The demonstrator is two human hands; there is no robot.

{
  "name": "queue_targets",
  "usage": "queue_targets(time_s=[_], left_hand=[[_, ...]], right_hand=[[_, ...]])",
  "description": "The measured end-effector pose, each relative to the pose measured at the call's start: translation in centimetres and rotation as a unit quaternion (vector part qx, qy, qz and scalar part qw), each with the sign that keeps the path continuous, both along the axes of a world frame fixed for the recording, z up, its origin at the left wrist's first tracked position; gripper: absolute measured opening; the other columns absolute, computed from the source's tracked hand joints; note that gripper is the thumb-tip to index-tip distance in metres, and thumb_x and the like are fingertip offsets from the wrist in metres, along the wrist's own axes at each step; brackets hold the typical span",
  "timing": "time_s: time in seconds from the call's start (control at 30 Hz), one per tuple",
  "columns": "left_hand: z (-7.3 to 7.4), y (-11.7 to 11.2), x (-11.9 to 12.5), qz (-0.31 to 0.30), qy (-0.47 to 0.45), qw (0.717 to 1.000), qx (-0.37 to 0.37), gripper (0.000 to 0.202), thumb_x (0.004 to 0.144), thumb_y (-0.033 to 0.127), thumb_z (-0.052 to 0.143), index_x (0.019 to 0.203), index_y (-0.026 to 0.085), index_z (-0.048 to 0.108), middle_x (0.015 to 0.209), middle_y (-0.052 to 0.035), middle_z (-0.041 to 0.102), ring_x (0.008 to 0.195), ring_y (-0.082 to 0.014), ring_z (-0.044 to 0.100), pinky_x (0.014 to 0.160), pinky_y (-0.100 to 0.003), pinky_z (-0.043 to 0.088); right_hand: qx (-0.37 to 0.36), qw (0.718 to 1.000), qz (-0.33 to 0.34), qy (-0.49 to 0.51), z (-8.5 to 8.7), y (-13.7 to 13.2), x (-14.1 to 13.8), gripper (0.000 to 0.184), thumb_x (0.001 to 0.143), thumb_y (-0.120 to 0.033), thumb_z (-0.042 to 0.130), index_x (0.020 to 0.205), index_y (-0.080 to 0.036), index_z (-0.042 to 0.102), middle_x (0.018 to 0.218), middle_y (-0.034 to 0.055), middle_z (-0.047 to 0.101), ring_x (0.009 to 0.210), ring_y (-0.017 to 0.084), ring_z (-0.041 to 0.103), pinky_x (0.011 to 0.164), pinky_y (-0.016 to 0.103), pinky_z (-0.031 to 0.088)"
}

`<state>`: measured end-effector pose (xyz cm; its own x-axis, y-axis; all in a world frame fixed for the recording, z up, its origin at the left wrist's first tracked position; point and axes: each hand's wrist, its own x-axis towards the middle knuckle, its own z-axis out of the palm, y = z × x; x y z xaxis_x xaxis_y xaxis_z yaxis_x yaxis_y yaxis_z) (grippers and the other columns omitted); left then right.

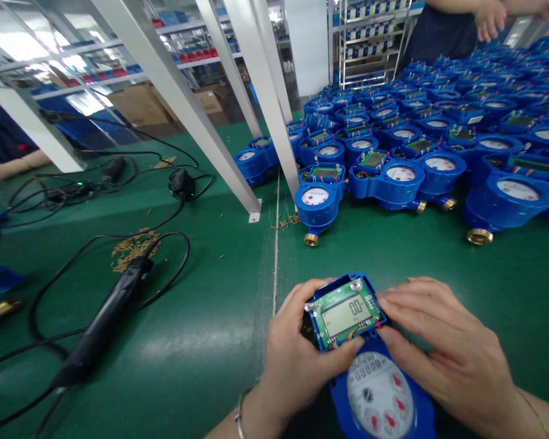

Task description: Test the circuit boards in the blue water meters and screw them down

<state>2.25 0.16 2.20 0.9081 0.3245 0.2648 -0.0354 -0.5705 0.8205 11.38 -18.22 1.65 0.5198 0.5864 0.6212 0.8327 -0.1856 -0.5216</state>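
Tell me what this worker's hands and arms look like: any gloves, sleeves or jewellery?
Both hands are bare, with no gloves, and no sleeves show on the forearms. The left hand has a thin silvery bangle at the wrist. The right hand has a fine cord around the forearm. The nails look unpainted.

Left hand (297,360), right hand (443,347), fingers curled

Pretty bright overhead light, glare smeared across the green desk (196,347), windows (36,49) blown out, edges warped fisheye-style, far stuff soft.
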Motion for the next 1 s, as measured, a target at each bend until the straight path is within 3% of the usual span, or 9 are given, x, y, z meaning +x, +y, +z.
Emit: queue_targets(time_s=[0.2,0.4,0.53,0.7,0.77,0.9,1.0], left_hand=[[0.1,0.1,0.0,-0.02,-0.001,1.0,-0.022,0.058,0.068,0.033,0.08,0.12,0.028,0.053,0.113,-0.0016,0.065,0.101,-0.0191,0.064,0.09,-0.031,0.053],[0.2,0.2,-0.1,-0.033,-0.002,0.999,-0.029,0.062,0.069,0.035,0.081,0.123,0.028,0.051,0.115,-0.0027,0.064,0.103,-0.0196,0.063,0.091,-0.032,0.053],[0.0,0.2,-0.2,-0.031,-0.004,0.999,-0.019,0.064,0.069,0.034,0.08,0.124,0.028,0.05,0.118,-0.0039,0.063,0.106,-0.0204,0.062,0.094,-0.034,0.052],[-0.4,0.3,-0.4,-0.034,-0.004,0.999,-0.022,0.064,0.067,0.036,0.081,0.123,0.026,0.051,0.117,-0.005,0.063,0.105,-0.021,0.063,0.091,-0.034,0.054],[-0.6,0.3,-0.4,-0.029,0.0,0.999,-0.025,0.065,0.067,0.036,0.082,0.123,0.027,0.051,0.118,-0.0045,0.063,0.106,-0.0207,0.063,0.091,-0.033,0.053],[-0.5,0.3,-0.3,-0.024,0.006,0.999,-0.042,0.063,0.067,0.035,0.082,0.123,0.027,0.051,0.118,-0.0038,0.063,0.105,-0.0204,0.063,0.091,-0.033,0.053],[-0.1,0.1,-0.2,-0.024,0.005,0.998,-0.054,0.061,0.068,0.034,0.081,0.122,0.027,0.053,0.115,-0.0039,0.064,0.102,-0.0209,0.064,0.09,-0.034,0.053]], right_hand=[[0.02,0.999,0.033,0.011,-0.3,0.1,0.6,0.021,0.084,-0.014,0.063,0.106,-0.015,0.064,0.096,0.0036,0.07,0.093,0.016,0.062,0.095,0.038,0.043],[-0.002,0.994,0.071,0.084,0.2,-0.5,1.4,0.027,0.088,-0.016,0.056,0.113,-0.023,0.062,0.103,0.0013,0.07,0.102,0.016,0.062,0.094,0.034,0.049],[0.024,0.979,0.092,0.179,0.6,0.0,1.7,0.02,0.087,-0.015,0.061,0.103,-0.026,0.066,0.093,-0.0015,0.071,0.095,0.014,0.064,0.081,0.024,0.056],[0.031,0.958,0.086,0.273,0.4,0.2,1.9,0.007,0.087,-0.024,0.064,0.084,-0.029,0.069,0.087,-0.0035,0.07,0.089,0.013,0.063,0.074,0.023,0.055],[0.012,0.964,0.067,0.258,0.2,-0.1,1.8,0.008,0.088,-0.028,0.063,0.086,-0.031,0.07,0.096,-0.0027,0.068,0.095,0.015,0.06,0.08,0.028,0.053],[-0.046,0.988,0.034,0.144,-0.4,-0.9,1.4,0.022,0.088,-0.028,0.061,0.108,-0.035,0.067,0.128,-0.0005,0.056,0.115,0.023,0.046,0.09,0.041,0.042],[-0.059,0.993,0.026,0.096,-0.5,-1.0,1.1,0.029,0.086,-0.027,0.063,0.114,-0.033,0.064,0.133,0.002,0.051,0.114,0.027,0.042,0.088,0.047,0.038]])
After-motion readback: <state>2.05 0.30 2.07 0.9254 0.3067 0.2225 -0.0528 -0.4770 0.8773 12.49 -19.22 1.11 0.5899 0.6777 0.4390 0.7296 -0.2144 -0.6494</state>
